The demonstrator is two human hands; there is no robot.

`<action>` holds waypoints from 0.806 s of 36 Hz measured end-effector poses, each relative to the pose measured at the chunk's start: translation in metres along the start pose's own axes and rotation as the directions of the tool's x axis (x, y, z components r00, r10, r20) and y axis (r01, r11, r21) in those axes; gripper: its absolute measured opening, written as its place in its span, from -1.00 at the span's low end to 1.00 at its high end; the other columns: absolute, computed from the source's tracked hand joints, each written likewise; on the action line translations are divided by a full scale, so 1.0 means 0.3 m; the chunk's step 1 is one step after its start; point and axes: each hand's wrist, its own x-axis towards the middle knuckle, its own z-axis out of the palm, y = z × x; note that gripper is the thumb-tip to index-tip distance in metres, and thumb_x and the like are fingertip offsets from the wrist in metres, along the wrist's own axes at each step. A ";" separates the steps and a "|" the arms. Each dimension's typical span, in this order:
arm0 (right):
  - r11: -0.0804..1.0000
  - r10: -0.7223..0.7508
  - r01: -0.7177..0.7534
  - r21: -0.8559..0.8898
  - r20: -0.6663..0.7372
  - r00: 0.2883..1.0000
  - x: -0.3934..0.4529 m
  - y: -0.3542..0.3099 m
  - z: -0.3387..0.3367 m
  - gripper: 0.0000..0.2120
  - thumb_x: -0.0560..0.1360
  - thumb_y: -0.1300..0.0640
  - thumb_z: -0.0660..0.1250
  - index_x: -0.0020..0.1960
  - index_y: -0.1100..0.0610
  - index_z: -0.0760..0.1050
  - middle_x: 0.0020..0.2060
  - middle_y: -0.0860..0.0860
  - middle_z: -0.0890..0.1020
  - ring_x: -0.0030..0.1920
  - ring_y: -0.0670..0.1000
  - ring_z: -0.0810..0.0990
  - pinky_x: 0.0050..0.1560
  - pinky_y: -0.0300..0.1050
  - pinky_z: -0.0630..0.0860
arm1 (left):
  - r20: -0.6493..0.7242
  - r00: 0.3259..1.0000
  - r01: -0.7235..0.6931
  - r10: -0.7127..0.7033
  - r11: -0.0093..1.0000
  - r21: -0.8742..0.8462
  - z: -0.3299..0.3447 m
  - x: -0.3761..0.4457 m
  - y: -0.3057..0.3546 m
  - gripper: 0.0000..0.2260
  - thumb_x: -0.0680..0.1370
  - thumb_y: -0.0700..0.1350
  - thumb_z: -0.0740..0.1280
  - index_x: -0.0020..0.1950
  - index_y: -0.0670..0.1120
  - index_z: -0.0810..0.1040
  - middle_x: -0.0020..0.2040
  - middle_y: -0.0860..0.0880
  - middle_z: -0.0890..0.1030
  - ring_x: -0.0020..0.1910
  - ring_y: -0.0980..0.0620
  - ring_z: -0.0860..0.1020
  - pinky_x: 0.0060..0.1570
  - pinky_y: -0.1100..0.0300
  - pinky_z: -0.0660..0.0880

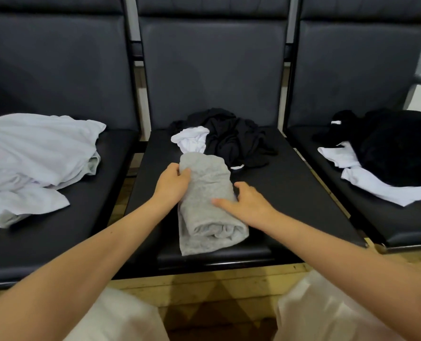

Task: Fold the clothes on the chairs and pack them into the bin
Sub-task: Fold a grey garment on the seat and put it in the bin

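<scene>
A grey garment (pixel 208 205), folded into a thick roll, lies lengthwise on the middle chair seat (pixel 290 200). My left hand (pixel 172 184) grips its far left edge, fingers curled over the cloth. My right hand (pixel 244 201) rests on its right side with the thumb lying flat across the top. Behind the roll, a crumpled black garment (pixel 236 139) and a white one (pixel 192 140) lie at the back of the same seat. No bin is in view.
Pale blue-white clothes (pixel 34 156) are heaped on the left chair. The right chair holds a black garment (pixel 396 146) over white cloth (pixel 377 185). Metal frame posts separate the seats. My knees in light trousers (pixel 120 318) are at the bottom, over a wooden floor.
</scene>
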 end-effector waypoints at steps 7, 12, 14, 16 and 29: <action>0.969 -0.065 0.059 -0.241 -0.017 0.998 -0.031 -0.018 0.053 -0.21 0.31 -0.45 0.32 0.26 0.13 0.39 0.15 0.04 0.46 0.22 0.07 0.41 0.18 0.03 0.47 | 0.018 0.999 -0.039 0.034 0.926 0.377 -0.042 0.018 -0.104 -0.70 0.57 0.04 0.27 0.18 -0.12 0.45 -0.04 -0.12 0.57 0.00 -0.11 0.53 -0.18 0.09 0.41; 0.989 -0.050 0.062 -0.131 0.089 0.995 -0.005 -0.047 0.023 -0.61 0.39 -0.28 0.40 -0.24 0.05 0.47 -0.21 -0.01 0.62 -0.10 0.04 0.62 -0.07 -0.01 0.57 | 0.043 0.999 -0.043 0.029 0.932 0.359 -0.068 0.021 -0.103 -0.62 0.53 0.06 0.32 0.28 -0.09 0.46 0.07 -0.11 0.57 0.11 -0.12 0.51 0.04 0.04 0.48; 0.996 -0.068 0.060 0.070 0.113 0.991 0.009 -0.055 0.008 -0.75 0.42 -0.09 0.45 -0.16 0.09 0.54 -0.13 0.03 0.66 -0.04 0.05 0.63 0.02 0.01 0.57 | 0.046 0.999 -0.037 0.024 0.943 0.331 -0.076 0.015 -0.091 -0.62 0.54 0.05 0.33 0.29 -0.09 0.45 0.10 -0.09 0.55 0.11 -0.07 0.51 0.03 0.08 0.46; 0.953 -0.056 0.026 0.303 0.092 0.994 0.018 -0.072 -0.011 -0.77 0.43 0.09 0.46 0.03 0.16 0.56 0.00 0.06 0.65 0.04 0.06 0.62 0.11 0.03 0.57 | 0.044 0.999 -0.013 0.001 0.963 0.269 -0.090 0.001 -0.071 -0.64 0.55 0.06 0.33 0.27 -0.10 0.45 0.08 -0.04 0.55 0.04 0.01 0.51 -0.03 0.16 0.42; 0.489 -0.248 0.016 0.872 0.121 0.961 0.009 -0.164 -0.140 -0.64 0.46 0.23 0.41 0.25 0.12 0.51 0.14 0.10 0.65 0.12 0.11 0.65 0.09 0.06 0.60 | 0.695 0.716 0.641 -0.068 0.456 -0.617 -0.169 -0.109 0.063 -0.31 0.46 0.44 0.17 0.35 -0.03 0.52 0.30 -0.14 0.56 0.31 -0.20 0.50 0.37 -0.17 0.32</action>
